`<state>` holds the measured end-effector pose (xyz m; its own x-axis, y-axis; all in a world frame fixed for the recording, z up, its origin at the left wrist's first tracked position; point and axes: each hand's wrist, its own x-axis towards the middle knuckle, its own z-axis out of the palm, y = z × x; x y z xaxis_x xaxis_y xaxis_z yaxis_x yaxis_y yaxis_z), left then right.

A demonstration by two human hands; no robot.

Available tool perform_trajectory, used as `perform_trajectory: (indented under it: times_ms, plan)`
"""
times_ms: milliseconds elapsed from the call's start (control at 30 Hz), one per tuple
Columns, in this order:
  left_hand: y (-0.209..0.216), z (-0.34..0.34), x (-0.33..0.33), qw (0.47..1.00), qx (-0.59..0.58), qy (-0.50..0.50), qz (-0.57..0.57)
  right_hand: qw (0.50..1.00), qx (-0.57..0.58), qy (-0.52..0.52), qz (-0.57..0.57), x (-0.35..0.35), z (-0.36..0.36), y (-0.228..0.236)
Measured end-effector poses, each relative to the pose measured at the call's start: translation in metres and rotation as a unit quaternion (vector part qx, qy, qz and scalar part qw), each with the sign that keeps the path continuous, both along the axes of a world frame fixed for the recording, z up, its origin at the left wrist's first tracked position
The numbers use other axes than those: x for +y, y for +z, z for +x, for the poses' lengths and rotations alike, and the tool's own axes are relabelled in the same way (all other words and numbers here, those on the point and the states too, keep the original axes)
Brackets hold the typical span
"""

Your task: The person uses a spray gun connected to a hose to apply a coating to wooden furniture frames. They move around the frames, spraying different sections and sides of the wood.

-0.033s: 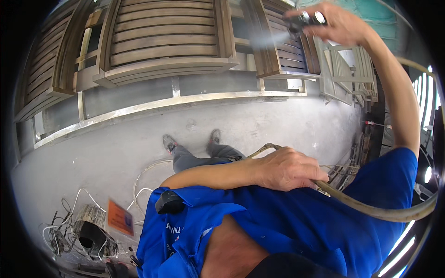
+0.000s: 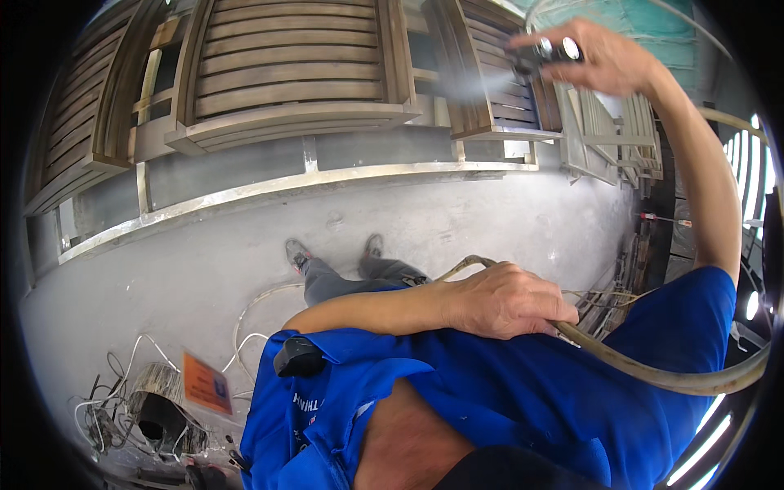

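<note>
Two hands at work: spray gun raised, hose gathered.
The right hand (image 2: 608, 59) is clenched around a spray gun (image 2: 543, 52) at far right, misting a slatted wooden frame (image 2: 490, 90). The left hand (image 2: 506, 300), near the chest, grasps the tan hose (image 2: 653, 377) trailing right.

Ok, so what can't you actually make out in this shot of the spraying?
- Spray gun, head view: mostly wrapped by the right hand and blurred, so its nozzle and trigger are unclear.
- Hose: the stretch inside the left hand is hidden, and its far end runs off the right rim.
- Slatted wooden panels: tops cut off by the upper edge.
</note>
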<state>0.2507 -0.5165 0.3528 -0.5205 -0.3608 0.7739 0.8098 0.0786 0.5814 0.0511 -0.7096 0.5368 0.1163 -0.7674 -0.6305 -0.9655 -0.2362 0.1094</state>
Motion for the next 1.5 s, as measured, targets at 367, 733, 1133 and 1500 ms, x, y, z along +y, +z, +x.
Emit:
perform_trajectory:
  times_ms: [367,733,1133,1500]
  plan:
    - [-0.01,0.034,-0.008,1.0,-0.023,-0.011,0.015,0.917,-0.021,0.241,-0.318,-0.112,-0.034,-0.038]
    - [-0.019,-0.033,0.001,0.995,-0.09,0.003,-0.038,0.889,-0.201,-0.163,-0.377,0.009,-0.103,-0.004]
    - [-0.049,-0.261,0.077,0.954,-0.272,0.122,-0.006,0.755,-0.511,-0.229,-0.341,0.025,-0.328,-0.158]
    - [-0.025,-0.33,0.12,0.899,-0.411,0.147,-0.029,0.693,-0.609,-0.229,-0.311,0.055,-0.399,-0.184]
